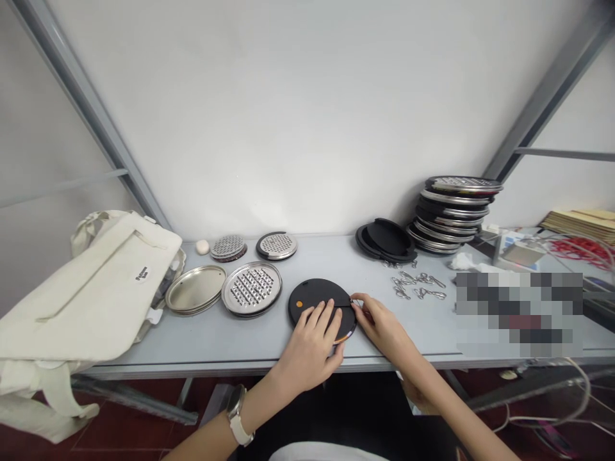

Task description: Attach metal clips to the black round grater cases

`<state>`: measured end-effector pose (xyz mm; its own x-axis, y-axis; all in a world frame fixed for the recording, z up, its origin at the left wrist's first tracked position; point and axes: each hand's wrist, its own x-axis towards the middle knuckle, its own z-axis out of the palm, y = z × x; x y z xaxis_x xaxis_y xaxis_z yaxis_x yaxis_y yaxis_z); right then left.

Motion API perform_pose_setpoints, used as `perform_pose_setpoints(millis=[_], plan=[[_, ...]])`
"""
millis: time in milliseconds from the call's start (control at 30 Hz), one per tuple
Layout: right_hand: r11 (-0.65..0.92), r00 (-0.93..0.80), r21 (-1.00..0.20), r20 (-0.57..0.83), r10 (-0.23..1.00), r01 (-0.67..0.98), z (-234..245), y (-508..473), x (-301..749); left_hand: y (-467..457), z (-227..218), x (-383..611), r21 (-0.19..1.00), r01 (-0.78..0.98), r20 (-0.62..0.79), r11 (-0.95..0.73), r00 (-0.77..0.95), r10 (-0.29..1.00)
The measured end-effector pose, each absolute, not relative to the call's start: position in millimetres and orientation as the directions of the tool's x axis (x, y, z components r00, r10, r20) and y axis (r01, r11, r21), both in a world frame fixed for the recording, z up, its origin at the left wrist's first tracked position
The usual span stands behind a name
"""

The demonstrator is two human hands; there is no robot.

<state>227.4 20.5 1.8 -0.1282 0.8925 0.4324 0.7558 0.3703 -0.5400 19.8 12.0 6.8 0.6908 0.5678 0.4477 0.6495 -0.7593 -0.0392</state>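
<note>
Two hands worked a black disc [312, 296] near the table's [336, 256] front.
Beside the grater plate [252, 288], the left hand [310, 346] lay flat and unclenched, pinning the disc; the right hand [384, 326] pinched its rim. Firm, even pressure likely prevented sliding.

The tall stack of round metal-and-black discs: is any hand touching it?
No, the left hand and the right hand both touch the flat black round disc with an orange dot, apart from that tall stack.
</note>
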Motion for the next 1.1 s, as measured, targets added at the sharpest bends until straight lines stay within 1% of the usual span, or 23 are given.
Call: perform_pose_setpoints(millis=[167,333,500,700,767,867,967,1033,1100], plan=[[0.371,-0.096,-0.552,0.462,0.882,0.747,-0.1,18.5,227.5,12.0,6.0,19.4,-0.044,0.648,0.447,-0.76,0.693,0.565],[0.413,-0.118,-0.526,0.504,0.856,0.744,-2.3,19.7,227.2,11.9,5.0,19.2,-0.042,0.651,0.43,-0.758,0.696,0.575],[0.43,-0.101,-0.514,0.549,0.83,0.742,-6.0,21.7,227.8,11.6,4.6,19.4,-0.045,0.652,0.435,-0.757,0.695,0.572],[0.431,-0.113,-0.55,0.518,0.848,0.715,-2.9,20.5,227.4,12.0,5.4,19.4,-0.053,0.651,0.44,-0.757,0.696,0.567],[0.43,-0.103,-0.528,0.539,0.836,0.732,-1.4,20.0,227.1,12.2,5.3,19.4,-0.058,0.652,0.444,-0.756,0.695,0.565],[0.44,-0.085,-0.468,0.605,0.792,0.767,-0.7,19.5,227.2,12.4,4.7,19.5,-0.057,0.654,0.446,-0.755,0.693,0.567],[0.461,-0.091,-0.441,0.639,0.764,0.77,-0.7,18.3,227.5,12.5,4.3,19.5,-0.053,0.653,0.442,-0.756,0.694,0.568],[0.471,-0.102,-0.447,0.634,0.766,0.76,0.0,17.0,227.9,12.6,4.4,19.4,-0.055,0.651,0.447,-0.757,0.694,0.564],[0.458,-0.096,-0.49,0.598,0.796,0.741,1.5,16.1,228.7,12.6,4.7,19.3,-0.059,0.651,0.453,-0.757,0.693,0.56]])
